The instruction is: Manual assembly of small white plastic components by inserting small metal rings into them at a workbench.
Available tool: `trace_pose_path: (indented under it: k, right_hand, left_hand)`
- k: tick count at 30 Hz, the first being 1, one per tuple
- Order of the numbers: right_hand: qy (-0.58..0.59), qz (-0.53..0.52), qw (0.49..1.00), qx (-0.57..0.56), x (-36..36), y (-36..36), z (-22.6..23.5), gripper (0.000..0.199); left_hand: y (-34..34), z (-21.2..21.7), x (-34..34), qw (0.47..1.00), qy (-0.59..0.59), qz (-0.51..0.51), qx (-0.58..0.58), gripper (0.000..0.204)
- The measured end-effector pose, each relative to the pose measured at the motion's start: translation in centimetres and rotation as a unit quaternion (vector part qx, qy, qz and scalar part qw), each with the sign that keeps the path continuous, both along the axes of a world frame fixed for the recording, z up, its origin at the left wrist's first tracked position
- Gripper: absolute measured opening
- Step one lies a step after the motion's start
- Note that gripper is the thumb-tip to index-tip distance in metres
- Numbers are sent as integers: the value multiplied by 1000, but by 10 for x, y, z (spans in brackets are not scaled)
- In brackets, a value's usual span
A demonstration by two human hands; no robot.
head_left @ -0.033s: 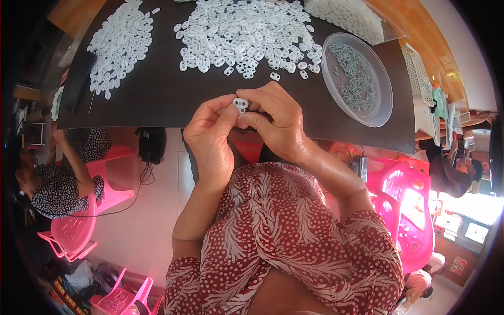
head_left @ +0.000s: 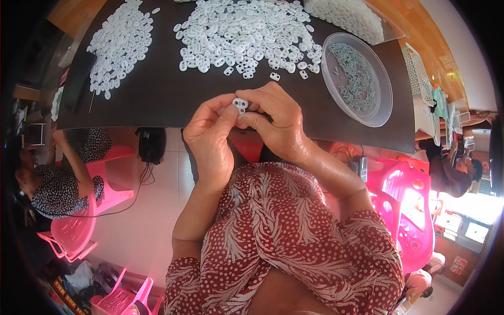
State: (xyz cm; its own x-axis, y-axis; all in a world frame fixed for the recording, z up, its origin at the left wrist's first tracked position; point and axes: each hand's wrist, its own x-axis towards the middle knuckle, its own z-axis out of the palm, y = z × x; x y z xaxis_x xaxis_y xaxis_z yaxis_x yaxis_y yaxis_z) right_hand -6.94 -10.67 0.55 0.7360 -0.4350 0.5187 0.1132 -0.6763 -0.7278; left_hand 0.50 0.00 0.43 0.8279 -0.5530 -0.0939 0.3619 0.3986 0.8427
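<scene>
A small white plastic piece with dark round holes (head_left: pixel 240 103) is held in front of me, just over the near edge of the dark table (head_left: pixel 157 100). My left hand (head_left: pixel 212 136) pinches it from the left between thumb and fingers. From the right, my right hand (head_left: pixel 281 123) has its thumb and bent forefinger closed on the same piece. Fingertips cover part of it. Beyond my hands lies a big heap of similar white pieces (head_left: pixel 247 37), with a few loose ones at its near side.
At the far left lies another pile of white oval pieces (head_left: pixel 121 44). On the right, a clear round tub (head_left: pixel 387 107) holds many thin grey-green pieces (head_left: pixel 354 76). More white pieces (head_left: pixel 346 20) sit behind it. Pink chairs (head_left: pixel 76 226) and another person (head_left: pixel 60 189) are at left.
</scene>
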Motion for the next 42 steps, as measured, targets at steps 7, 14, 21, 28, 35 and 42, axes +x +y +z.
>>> trace_pose_path:
  k: [7, 14, 21, 28, 35, 42]
  right_hand:
    - [-4, 8, 1000, 21, 0, 3, 2, 34]
    - [-41, 4, 997, -71, 1, 3, 2, 37]
    - [-83, 9, 994, -72, 2, 7, -1, 42]
    - [-107, 12, 991, -74, 3, 11, -1, 41]
    - [-99, 23, 994, -51, 5, 12, 2, 40]
    - [-96, 11, 994, -54, 4, 17, 8, 39]
  left_hand:
    - [2, -6, 0, 996, -83, -7, -9, 23]
    - [3, -2, -3, 993, -113, 5, -16, 22]
    - [1, -15, -7, 978, -201, 38, -45, 22]
    - [-2, -23, -13, 974, -206, 73, -67, 20]
    - [1, -20, -11, 978, -182, 81, -63, 20]
    - [3, -10, -15, 979, -165, 77, -91, 20]
